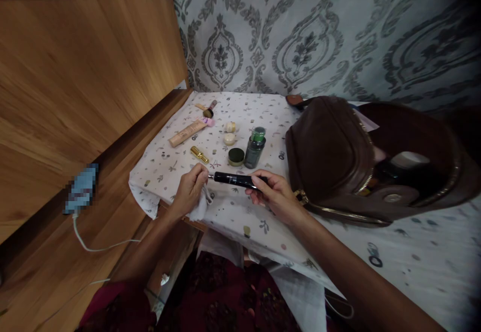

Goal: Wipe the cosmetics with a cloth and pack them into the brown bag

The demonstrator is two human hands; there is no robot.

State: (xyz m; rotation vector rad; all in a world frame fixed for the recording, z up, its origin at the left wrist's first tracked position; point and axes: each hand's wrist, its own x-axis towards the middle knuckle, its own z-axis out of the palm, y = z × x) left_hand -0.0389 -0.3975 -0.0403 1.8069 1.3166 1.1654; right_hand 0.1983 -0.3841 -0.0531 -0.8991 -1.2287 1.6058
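Note:
My right hand (276, 191) grips a glossy black cosmetic tube (233, 178) by its right end, and the tube lies nearly level above the table's front part. At the tube's silver tip, my left hand (191, 186) is closed with a white cloth (203, 205) hanging from its fingers. Whether the left fingers also pinch the tip is hidden. Just beyond the hands stand a dark green bottle (254, 151) and a round dark-lidded jar (236, 157). A gold lipstick tube (199, 154) lies beyond my left hand.
A brown leather bag (330, 146) stands unzipped on the right, with items inside. Farther back lie a beige squeeze tube (188, 132), two small pale jars (229, 139) and a brush (208, 113). A wooden cabinet (86, 61) borders the left; a blurred device (81, 189) with a white cable rests there.

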